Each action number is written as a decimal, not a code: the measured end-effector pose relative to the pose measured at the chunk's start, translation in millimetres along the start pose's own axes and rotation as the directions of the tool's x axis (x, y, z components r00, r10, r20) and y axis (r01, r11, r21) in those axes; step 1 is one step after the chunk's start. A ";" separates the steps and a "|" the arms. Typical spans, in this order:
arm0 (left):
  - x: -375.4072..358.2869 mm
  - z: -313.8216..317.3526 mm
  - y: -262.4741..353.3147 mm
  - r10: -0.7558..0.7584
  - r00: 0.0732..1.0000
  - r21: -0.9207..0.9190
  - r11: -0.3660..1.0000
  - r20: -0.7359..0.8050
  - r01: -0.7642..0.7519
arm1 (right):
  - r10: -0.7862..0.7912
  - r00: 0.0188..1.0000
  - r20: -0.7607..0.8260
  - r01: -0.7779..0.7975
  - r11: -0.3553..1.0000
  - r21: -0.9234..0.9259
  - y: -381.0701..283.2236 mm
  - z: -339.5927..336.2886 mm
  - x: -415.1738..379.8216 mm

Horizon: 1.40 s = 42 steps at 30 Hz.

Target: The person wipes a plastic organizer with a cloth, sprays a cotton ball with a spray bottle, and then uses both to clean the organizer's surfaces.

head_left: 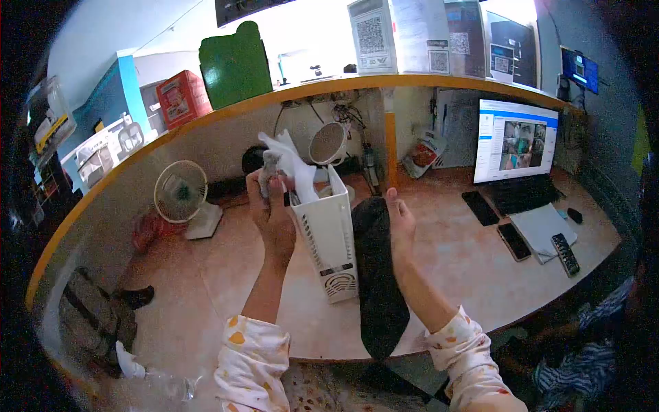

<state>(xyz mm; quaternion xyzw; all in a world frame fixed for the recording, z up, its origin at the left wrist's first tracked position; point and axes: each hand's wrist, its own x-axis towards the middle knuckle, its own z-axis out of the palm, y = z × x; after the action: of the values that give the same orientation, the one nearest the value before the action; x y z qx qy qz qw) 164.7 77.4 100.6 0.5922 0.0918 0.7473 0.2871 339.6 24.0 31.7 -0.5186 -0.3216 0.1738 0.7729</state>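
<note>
Head view: at the centre of the frame a white slotted bin (329, 237) is seen standing upright on the pale desk (453, 268), with a crumpled white liner bag (292, 161) rising out of its open top. The left hand (271, 206) is raised just left of the bin's rim, and its fingers are closed around a grey-and-white wad of the bag material near the upper centre of the frame. The right hand (400, 220) is held just right of the bin; its fingers are pressed together and upright against the top of a black bag (377, 275), which hangs down from there past the desk edge toward the lower centre. Whether the black bag is pinched or merely rested against cannot be told.

As a judgement, the work is taken to be partway through: the white bag is mostly drawn up above the rim but is not yet clear of the bin, and the black bag is not yet opened or placed inside. Whether anything remains in the bin is hidden.

Elsewhere, a small white fan (182, 196) is seen at centre left, a lit monitor (516, 141) at upper right with a keyboard (525, 196) below it, and two phones (513, 240) together with a remote (565, 254) are laid at right. A shelf (329, 86) with printed cards is seen along the top.
</note>
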 end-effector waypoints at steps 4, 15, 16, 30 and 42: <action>1.0 3.6 -3.6 0.002 0.999 0.031 1.000 0.039 -0.003 | 0.031 0.997 0.064 -0.050 0.944 0.326 -26.1 3.2 -41.9; -17.3 24.2 25.3 -0.032 0.997 0.228 0.974 0.075 0.015 | -0.838 0.545 0.026 0.838 0.544 -0.042 -40.0 27.3 -72.5; -15.8 30.6 27.0 -0.075 0.997 0.109 0.991 0.002 0.074 | -0.884 0.462 0.064 0.887 0.459 -0.056 -38.0 24.7 -67.7; -9.9 41.2 26.0 0.081 0.969 0.338 0.928 0.233 -0.159 | -0.770 0.636 -0.053 0.767 0.638 -0.065 -44.2 28.4 -47.3; -9.7 40.7 16.6 0.019 0.976 0.299 0.951 0.217 -0.085 | -0.778 0.624 -0.075 0.769 0.628 -0.123 -37.5 25.9 -55.6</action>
<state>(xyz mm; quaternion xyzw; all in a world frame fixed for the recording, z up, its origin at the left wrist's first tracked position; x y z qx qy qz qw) 198.8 50.3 112.0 0.7078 0.1597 0.6641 0.1801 278.8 -6.6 55.0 -0.3697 -0.4722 -0.2197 0.7694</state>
